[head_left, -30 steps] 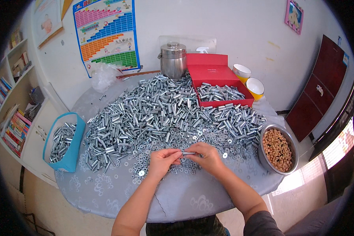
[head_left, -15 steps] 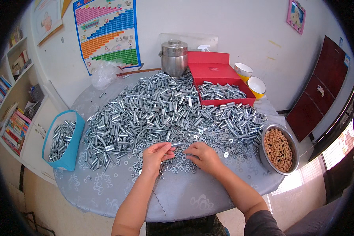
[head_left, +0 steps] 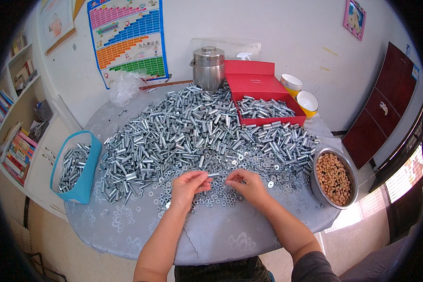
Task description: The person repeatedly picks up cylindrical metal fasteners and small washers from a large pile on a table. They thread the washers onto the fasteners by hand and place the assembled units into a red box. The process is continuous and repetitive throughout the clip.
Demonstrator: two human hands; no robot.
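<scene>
Two bare hands face each other above the near side of the grey table [head_left: 164, 239]. The left hand [head_left: 187, 186] pinches a metal sleeve [head_left: 214, 175] between thumb and fingers, its right end sticking out. A second ago both hands had hold of that piece; now the right hand [head_left: 249, 185] is off it, just beside the free end, fingertips drawn narrow; whether they grip something small I cannot tell. That seems to leave the left hand alone steadying the sleeve, its right end exposed to the other fingers. Loose nuts and washers [head_left: 218, 199] lie below both hands, with a heap of similar sleeves [head_left: 174, 134] on the far side, a blue bin [head_left: 85, 181] at left and a red box [head_left: 272, 126] at far right.
</scene>
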